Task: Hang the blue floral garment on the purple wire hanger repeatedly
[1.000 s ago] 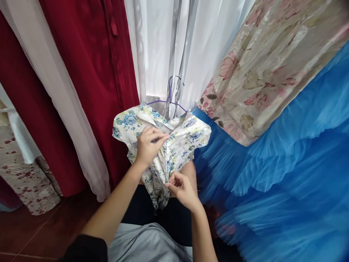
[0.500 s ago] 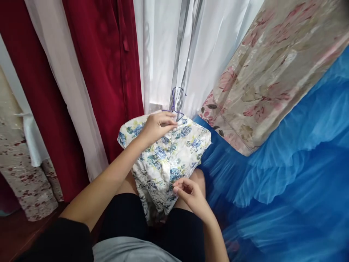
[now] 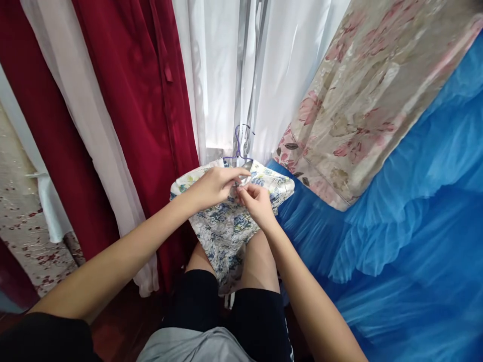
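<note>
A white floral dress (image 3: 241,221) with blue flowers hangs from a thin purple wire hanger (image 3: 238,140), its cap sleeves spread and its lower part between the knees. At the upper middle of the dress, just below the hanger, my left hand (image 3: 215,188) pinches the cloth near the neckline, its index finger reaching to the right. My right hand (image 3: 257,200) meets it there, thumb and forefinger pressed together on the dress. The fingertips nearly touch. What small part they hold between them is too small to make out.
Dark red cloth (image 3: 132,100) and pale pink cloth (image 3: 101,166) hang at the left. White curtain-like fabric (image 3: 219,75) with grey strips is behind the hanger. At the right hang a beige floral garment (image 3: 332,136) and ruffled blue tulle (image 3: 407,251).
My right hand has risen from the lower part of the dress to the neckline, beside my left. The dress's neck has parted more around the hanger, and the view has shifted slightly.
</note>
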{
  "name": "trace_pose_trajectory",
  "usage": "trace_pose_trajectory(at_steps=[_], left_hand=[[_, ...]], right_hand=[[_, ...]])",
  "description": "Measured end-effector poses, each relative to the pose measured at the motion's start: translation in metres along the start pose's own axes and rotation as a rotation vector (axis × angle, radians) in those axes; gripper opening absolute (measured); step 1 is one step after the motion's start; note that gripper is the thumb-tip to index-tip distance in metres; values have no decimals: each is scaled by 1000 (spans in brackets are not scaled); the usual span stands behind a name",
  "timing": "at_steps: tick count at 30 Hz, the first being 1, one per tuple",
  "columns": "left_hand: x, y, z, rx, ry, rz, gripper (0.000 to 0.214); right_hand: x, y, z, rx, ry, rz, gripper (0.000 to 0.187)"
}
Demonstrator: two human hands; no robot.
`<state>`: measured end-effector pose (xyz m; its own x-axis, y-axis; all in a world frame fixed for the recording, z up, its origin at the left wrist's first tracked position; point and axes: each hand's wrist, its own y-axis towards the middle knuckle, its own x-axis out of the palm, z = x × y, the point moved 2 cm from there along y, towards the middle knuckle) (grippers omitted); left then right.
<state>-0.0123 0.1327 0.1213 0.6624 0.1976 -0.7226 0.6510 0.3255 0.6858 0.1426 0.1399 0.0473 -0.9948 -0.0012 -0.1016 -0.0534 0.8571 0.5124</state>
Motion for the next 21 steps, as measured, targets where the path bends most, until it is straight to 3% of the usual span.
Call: trace_pose_trajectory(at_steps=[4,8,11,15,18,20,21], left_hand=[[2,2,4,5,34,104,40],[-23,5,1,-120,-32,348,31],[-57,-4,-27,-232,-58,559,23],[-82,-45,-90,-423,-249,783,20],[-70,-93,-128,-662,-388,981,27],[-48,-122,-139,-823,-443,980,30],[-34,-133,-139,-876,-441,921,29]], right_hand=[[-1,-1,6,-11,-114,33,25],[-6,3,13,61,-182,-13,21],[-8,-2,21,120,-165,-75,20],[-4,-20,25,142,-66,-120,21],[9,-35,24,157,-9,-186,20],[15,-42,26,169,10,-212,20],[16,-44,28,176,12,-214,21]])
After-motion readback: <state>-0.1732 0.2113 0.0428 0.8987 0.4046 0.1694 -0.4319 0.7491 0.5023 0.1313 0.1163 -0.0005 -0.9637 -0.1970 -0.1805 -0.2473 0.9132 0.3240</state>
